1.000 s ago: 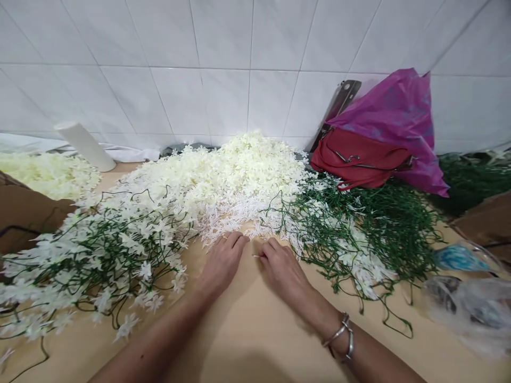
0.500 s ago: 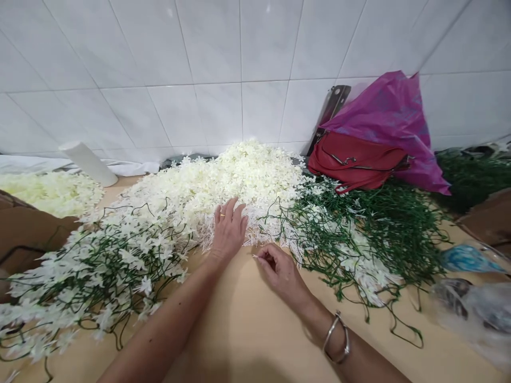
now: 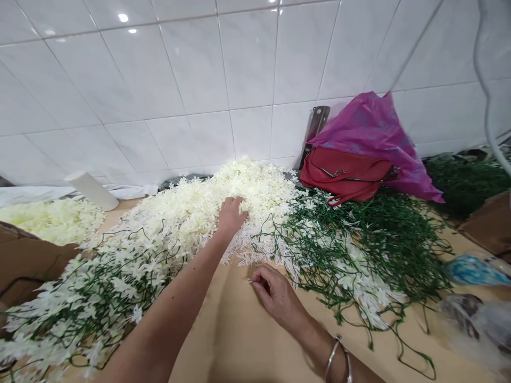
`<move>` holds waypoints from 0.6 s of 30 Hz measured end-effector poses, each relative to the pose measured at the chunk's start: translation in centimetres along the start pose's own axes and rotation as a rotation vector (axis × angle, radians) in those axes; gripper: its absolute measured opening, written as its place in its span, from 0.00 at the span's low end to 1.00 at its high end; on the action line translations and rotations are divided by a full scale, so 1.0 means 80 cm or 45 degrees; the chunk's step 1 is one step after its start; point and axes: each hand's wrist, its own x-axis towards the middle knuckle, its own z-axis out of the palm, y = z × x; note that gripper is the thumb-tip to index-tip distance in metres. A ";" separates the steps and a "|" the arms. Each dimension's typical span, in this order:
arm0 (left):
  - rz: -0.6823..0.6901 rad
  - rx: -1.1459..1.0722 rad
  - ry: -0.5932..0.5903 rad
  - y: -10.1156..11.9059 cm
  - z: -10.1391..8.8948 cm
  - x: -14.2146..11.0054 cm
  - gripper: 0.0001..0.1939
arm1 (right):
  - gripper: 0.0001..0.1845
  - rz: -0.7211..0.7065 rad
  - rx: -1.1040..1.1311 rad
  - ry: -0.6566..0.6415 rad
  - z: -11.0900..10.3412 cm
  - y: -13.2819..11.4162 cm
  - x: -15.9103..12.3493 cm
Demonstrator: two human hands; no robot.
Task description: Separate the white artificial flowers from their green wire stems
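At nine o'clock, a brown cardboard box (image 3: 24, 260) holds cream blossoms. The left hand (image 3: 231, 215) digs curled fingers into the central heap of loose cream plastic flowers (image 3: 223, 197). At six o'clock, the right hand (image 3: 273, 295) pinches a tiny white piece.

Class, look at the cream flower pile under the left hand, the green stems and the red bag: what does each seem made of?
Cream flower pile: probably moulded plastic or fabric; petals identical, matte. Green stems: likely plastic-coated wire; thin, uniform, holding curls. Red bag: looks like leather or imitation leather; smooth, slight sheen, metal fitting. The left hand rests on the pile.
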 end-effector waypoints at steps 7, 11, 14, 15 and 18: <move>0.127 -0.140 -0.025 0.009 -0.034 -0.078 0.15 | 0.10 0.007 -0.038 -0.002 0.000 0.000 -0.001; 0.142 -0.171 -0.037 0.011 -0.042 -0.140 0.19 | 0.09 0.018 -0.032 -0.006 0.001 0.002 -0.001; 0.161 -0.190 0.012 0.011 -0.043 -0.171 0.22 | 0.08 0.029 -0.014 0.010 0.001 0.002 -0.001; 0.163 -0.206 0.037 0.011 -0.044 -0.179 0.21 | 0.08 0.032 -0.007 0.019 0.002 0.001 -0.001; 0.120 -0.255 0.156 0.014 -0.047 -0.199 0.16 | 0.08 0.048 0.021 0.064 0.002 0.000 0.000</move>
